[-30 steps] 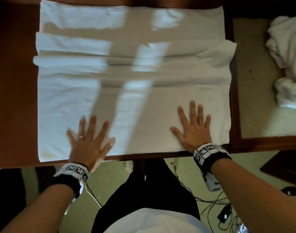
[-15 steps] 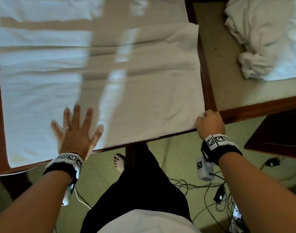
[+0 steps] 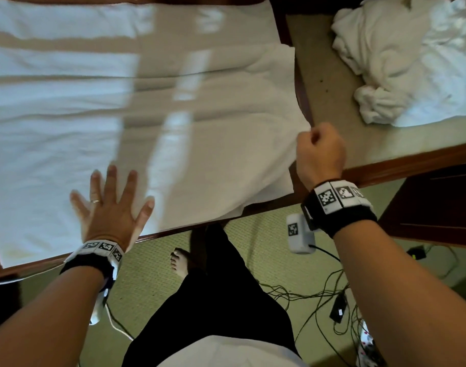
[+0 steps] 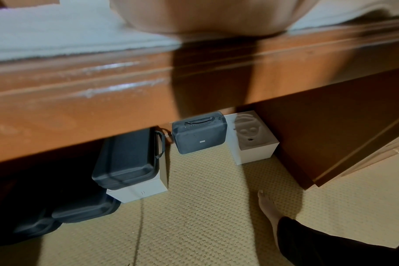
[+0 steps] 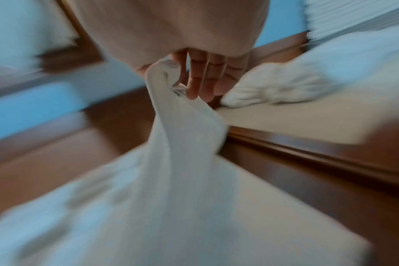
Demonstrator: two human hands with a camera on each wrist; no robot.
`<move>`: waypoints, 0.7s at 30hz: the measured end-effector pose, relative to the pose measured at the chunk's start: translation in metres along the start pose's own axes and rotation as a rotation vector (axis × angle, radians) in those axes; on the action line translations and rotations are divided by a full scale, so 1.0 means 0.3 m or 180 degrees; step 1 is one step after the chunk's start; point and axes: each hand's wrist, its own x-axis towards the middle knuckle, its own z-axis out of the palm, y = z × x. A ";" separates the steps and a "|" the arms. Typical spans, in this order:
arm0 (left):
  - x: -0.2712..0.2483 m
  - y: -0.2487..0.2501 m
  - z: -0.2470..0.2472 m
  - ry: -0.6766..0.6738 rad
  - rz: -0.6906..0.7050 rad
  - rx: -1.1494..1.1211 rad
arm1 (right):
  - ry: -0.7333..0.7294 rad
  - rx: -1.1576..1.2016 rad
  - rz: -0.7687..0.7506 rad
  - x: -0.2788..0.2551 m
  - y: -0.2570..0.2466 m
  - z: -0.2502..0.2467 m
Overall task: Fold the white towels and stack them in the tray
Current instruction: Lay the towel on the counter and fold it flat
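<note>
Wooden table [image 3: 276, 205] carries spread towel [image 3: 67, 133], above carpet [image 3: 152, 271].

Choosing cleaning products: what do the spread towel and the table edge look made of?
Spread towel: soft woven cloth, probably cotton terry, matte; it creases and drapes limply from the right hand. Table edge: reddish-brown wood or veneer, glossy varnish with light streaks.
</note>
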 end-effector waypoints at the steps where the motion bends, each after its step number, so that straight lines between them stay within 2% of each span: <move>1: 0.000 0.000 0.001 0.0022 -0.0006 -0.0003 | -0.0062 0.0201 -0.0344 -0.002 -0.076 0.025; 3: 0.001 0.000 0.000 0.0038 -0.0034 -0.0023 | -0.0430 0.0513 -0.1116 -0.036 -0.219 0.100; 4: 0.001 0.000 0.001 0.0044 -0.0042 -0.0024 | -0.0815 0.0615 -0.1419 -0.065 -0.283 0.140; 6: 0.001 -0.001 0.004 0.0068 -0.0053 -0.0036 | -0.1877 0.0649 -0.1606 -0.128 -0.350 0.213; 7: 0.001 -0.002 0.004 0.0086 -0.0056 -0.0050 | -0.2214 0.0612 -0.1547 -0.148 -0.342 0.242; 8: 0.002 -0.003 0.004 0.0090 -0.0054 -0.0054 | -0.2253 0.0568 -0.1492 -0.160 -0.308 0.261; 11: 0.002 0.000 0.006 0.0116 -0.0010 -0.0061 | -0.1665 0.0050 -0.1130 -0.142 -0.074 0.258; 12: 0.003 0.001 0.007 0.0136 0.0004 -0.0065 | -0.1658 -0.0424 -0.1044 -0.138 0.027 0.234; 14: 0.006 0.000 0.010 0.0147 0.0006 -0.0081 | -0.1980 -0.1436 -0.0969 -0.151 0.232 0.169; 16: 0.004 -0.001 0.013 0.0167 0.0021 -0.0094 | -0.2025 -0.2076 -0.0838 -0.167 0.367 0.112; 18: 0.003 -0.002 0.015 0.0191 0.0030 -0.0089 | -0.1796 -0.2297 -0.0604 -0.164 0.390 0.086; 20: 0.003 -0.001 0.014 0.0167 0.0024 -0.0114 | -0.1624 -0.2283 -0.0799 -0.168 0.353 0.088; 21: 0.002 -0.002 0.012 0.0147 0.0025 -0.0147 | -0.1689 -0.2281 -0.0925 -0.174 0.339 0.095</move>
